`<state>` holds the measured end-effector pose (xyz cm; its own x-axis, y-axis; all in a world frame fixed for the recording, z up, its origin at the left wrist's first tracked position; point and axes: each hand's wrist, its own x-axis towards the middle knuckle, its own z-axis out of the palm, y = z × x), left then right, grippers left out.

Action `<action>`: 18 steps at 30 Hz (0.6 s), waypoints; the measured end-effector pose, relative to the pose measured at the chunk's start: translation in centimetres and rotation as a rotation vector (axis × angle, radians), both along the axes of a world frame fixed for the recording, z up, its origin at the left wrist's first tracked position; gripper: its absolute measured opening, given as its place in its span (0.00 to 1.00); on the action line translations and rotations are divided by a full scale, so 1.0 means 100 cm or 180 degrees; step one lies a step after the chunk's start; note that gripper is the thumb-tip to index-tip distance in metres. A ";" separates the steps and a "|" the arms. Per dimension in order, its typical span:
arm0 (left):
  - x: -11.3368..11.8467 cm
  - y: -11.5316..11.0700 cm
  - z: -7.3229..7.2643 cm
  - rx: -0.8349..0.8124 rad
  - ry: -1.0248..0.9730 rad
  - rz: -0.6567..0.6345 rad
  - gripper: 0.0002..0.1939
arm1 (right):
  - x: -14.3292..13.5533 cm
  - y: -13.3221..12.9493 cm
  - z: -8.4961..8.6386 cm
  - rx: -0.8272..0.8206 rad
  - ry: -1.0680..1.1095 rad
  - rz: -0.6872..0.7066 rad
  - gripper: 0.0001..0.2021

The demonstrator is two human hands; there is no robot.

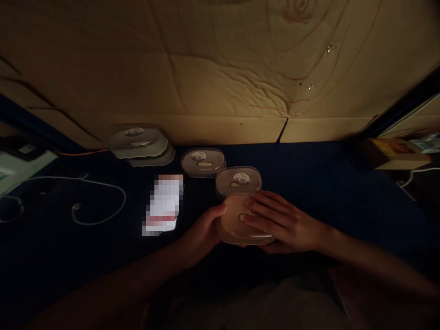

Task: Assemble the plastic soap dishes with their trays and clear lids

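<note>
Two-handed grip: left hand and right hand clamped on lidded plastic container, labelled container just beyond. Step, apparently: adjusting the held piece; next move calls for steady left support.

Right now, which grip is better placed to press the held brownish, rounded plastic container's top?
Probably the right grip: its fingers lie across the container's top; the left grip holds its edge.

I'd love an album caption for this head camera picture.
In dim light, the left hand and right hand hold a rounded container together, similar containers standing on the blue tabletop beyond.
</note>
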<state>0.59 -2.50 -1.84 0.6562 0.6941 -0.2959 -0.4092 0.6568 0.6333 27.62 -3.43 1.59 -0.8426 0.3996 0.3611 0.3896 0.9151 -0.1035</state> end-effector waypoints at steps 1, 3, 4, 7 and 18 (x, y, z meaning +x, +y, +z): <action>0.000 0.000 -0.001 0.0017 -0.0034 -0.0025 0.25 | 0.000 0.000 0.000 0.0022 0.0001 0.0016 0.39; -0.001 0.000 -0.002 0.0018 -0.0087 -0.0059 0.26 | -0.001 0.001 0.000 0.0041 -0.0029 0.0050 0.38; -0.001 0.000 -0.003 0.0012 -0.0101 -0.0065 0.26 | -0.001 0.001 0.000 0.0033 -0.0054 0.0044 0.38; -0.001 0.000 -0.001 -0.0034 -0.0081 -0.0034 0.25 | -0.001 0.002 -0.002 0.0044 0.0009 0.0027 0.38; -0.002 0.007 0.004 -0.0261 -0.0241 0.0095 0.27 | 0.003 0.005 0.003 0.0631 0.0584 -0.0061 0.31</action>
<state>0.37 -1.80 -1.44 0.6582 0.6892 -0.3030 -0.4740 0.6920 0.5446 27.91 -2.96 1.90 -0.7489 0.3212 0.5797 0.3983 0.9172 0.0064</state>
